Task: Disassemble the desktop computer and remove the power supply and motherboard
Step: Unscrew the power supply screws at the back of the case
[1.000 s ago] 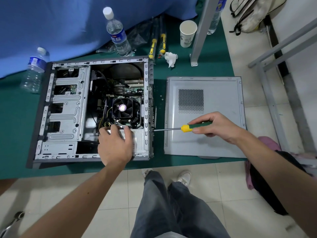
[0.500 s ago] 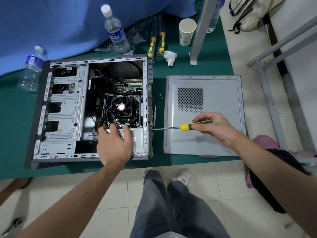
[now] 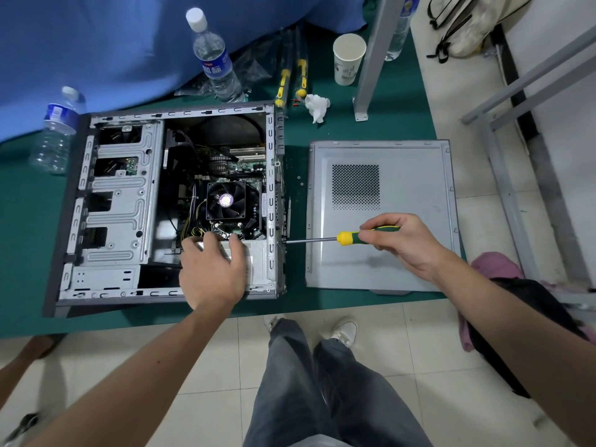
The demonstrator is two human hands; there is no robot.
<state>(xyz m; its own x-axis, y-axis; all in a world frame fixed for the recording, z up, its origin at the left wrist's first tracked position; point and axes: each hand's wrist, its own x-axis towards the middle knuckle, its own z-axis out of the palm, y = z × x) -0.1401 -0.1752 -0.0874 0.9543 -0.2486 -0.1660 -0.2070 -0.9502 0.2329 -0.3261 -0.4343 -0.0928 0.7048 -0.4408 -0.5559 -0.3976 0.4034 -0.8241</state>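
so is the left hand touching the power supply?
Touching. The head view shows the left hand resting flat on the power supply inside the case, its fingers lying on the top edge.

Green table (image 3: 19, 240), open computer case (image 3: 119, 201), side panel (image 3: 409, 201), bottles, cup (image 3: 348, 59)
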